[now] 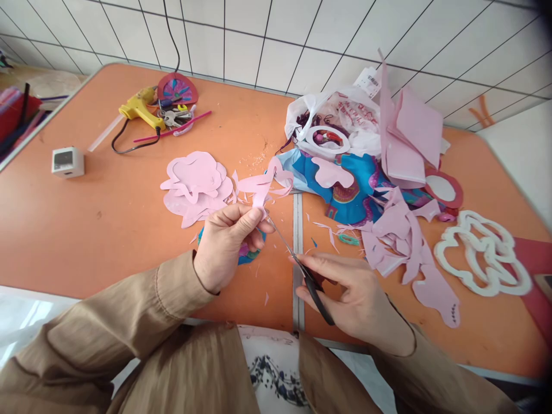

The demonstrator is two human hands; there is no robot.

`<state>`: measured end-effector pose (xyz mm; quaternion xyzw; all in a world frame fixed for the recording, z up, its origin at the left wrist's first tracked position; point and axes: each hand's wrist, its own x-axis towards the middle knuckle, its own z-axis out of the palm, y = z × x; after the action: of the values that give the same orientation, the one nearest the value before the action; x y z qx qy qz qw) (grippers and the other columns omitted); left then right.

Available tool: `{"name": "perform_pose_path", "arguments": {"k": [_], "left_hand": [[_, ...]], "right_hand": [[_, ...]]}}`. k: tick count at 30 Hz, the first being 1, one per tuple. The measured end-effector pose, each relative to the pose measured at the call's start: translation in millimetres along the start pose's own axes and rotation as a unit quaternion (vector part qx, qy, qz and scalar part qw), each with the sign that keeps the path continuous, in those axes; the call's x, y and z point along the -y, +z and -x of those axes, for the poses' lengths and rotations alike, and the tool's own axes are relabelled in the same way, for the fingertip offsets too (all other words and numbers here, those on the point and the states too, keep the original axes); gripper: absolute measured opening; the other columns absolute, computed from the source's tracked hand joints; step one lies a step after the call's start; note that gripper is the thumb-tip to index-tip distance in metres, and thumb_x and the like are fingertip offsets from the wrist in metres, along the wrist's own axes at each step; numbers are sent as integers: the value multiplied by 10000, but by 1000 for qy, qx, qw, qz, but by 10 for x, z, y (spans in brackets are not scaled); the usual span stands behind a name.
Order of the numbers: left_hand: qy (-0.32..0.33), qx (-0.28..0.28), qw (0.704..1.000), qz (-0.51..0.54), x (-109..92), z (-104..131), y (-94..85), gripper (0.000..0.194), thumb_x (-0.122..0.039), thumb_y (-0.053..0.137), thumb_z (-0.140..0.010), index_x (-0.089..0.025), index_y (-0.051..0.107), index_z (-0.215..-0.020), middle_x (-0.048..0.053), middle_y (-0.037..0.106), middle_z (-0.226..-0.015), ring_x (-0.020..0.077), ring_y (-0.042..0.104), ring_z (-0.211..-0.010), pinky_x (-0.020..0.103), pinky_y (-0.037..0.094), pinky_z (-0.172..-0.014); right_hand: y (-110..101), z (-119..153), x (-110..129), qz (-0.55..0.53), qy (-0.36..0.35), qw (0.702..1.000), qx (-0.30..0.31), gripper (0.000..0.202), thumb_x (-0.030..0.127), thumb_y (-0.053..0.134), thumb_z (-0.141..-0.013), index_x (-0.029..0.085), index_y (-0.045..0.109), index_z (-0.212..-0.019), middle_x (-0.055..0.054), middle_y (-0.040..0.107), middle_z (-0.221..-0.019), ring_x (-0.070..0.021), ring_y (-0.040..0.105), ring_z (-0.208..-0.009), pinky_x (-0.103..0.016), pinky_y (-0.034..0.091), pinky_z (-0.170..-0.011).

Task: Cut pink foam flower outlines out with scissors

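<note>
Between thumb and fingers, my left hand [228, 238] pinches a curled strip of pink paper [259, 194], its looped end standing up above the table. My right hand [356, 290] grips black-handled scissors [317, 292], whose blades point up and left to the paper near my left fingertips. How far the blades are apart is hard to make out. Beyond my left wrist lies a stack of wavy-edged pink cutouts [196, 178]. Partly hidden under my left hand is a blue patterned piece [249, 256].
Pink scraps [401, 230] and white cloud-shaped frames [483, 253] lie at right. A plastic bag [362, 115], blue patterned fabric [357, 198] and folded pink sheets [409, 135] are at the back. A yellow glue gun [140, 109], keys [172, 118] and a white cube [68, 162] sit at left.
</note>
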<state>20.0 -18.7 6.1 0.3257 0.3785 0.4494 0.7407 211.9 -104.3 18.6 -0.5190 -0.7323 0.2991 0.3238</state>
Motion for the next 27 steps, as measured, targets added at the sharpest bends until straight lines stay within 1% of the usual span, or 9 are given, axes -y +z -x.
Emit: {"name": "perform_pose_path", "arguments": {"k": [4,9,15,22,27], "left_hand": [[-4,-1,1000,-10,6,-6,-4,320,-437,848,-725,-157,718,-642,-2,699,-597,43,539,-416,148,417,-411],[1,-4,1000,-15,-5,-13,9,303,-404,848,-724,-150,708,-635,5,717,-621,42,539,-414,149,420,-408],[-7,-1,1000,-9,-15,-10,19,318,-410,856,-706,-146,698,-628,7,719,-621,40,537,-410,145,427,-409],[-9,7,1000,-7,-23,-11,18,357,-452,881,-673,-148,701,-614,3,715,-610,42,543,-412,144,428,-405],[-8,16,1000,-4,-26,-15,13,365,-470,890,-659,-156,710,-611,3,714,-611,44,545,-423,152,434,-420]], "right_hand": [[10,10,-6,7,-8,1000,-8,200,193,665,-885,140,740,-1063,-16,649,-701,-118,594,-573,-217,543,-555],[13,8,5,18,-23,999,-16,205,177,664,-880,123,743,-1061,-15,634,-683,-113,576,-556,-209,525,-538],[15,7,9,25,-20,999,-18,195,170,659,-880,126,747,-1048,-15,635,-674,-115,572,-548,-212,524,-530],[5,14,13,18,-13,1000,-11,211,199,661,-872,64,747,-1008,-46,664,-676,-125,576,-535,-224,511,-505],[2,19,10,13,-5,1000,-9,197,208,666,-867,93,741,-1009,-35,671,-668,-128,577,-525,-230,518,-507]]}}
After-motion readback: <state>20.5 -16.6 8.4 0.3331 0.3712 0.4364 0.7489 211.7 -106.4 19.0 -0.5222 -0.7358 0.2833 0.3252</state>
